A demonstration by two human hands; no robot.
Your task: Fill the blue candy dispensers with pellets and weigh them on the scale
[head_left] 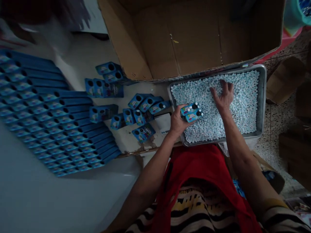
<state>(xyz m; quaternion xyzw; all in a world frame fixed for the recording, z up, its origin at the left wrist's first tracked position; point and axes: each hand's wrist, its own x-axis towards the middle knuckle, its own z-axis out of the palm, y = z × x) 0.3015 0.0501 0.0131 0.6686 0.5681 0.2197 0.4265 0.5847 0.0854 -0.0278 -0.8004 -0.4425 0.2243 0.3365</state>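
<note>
A: Start at the left hand (179, 122). What do we record for its grip?

B: We log the grip as clamped on two small blue boxes (191, 112), held side by side over the near left corner of the tray (262, 97). Each box shows a round hole in its end face, and white pellets sit at those ends.

A: And the right hand (224, 96)?

B: We see it palm down, fingers spread apart, resting flat on the pellets (243, 97). It clamps nothing. It lies just right of the held boxes, near the middle of the tray.

A: State of the tray?

B: We note a metal tray, rectangular, filled across its floor with small white and pale blue pellets. It sits at the right end of the desk (80, 61), in front of the person's red apron (194, 174).

A: What lies further out?

B: Behind the tray stands an open carton (184, 38); its inside shows bare brown board. Left of the tray we count loose boxes (143, 108) scattered on the desk, some lying in pairs, some singly. Further left, flat blue packs (48, 113) lie in overlapping rows, fanned across the desk surface. To the right of the tray we see speckled floor (274, 119) and brown cardboard pieces.
</note>
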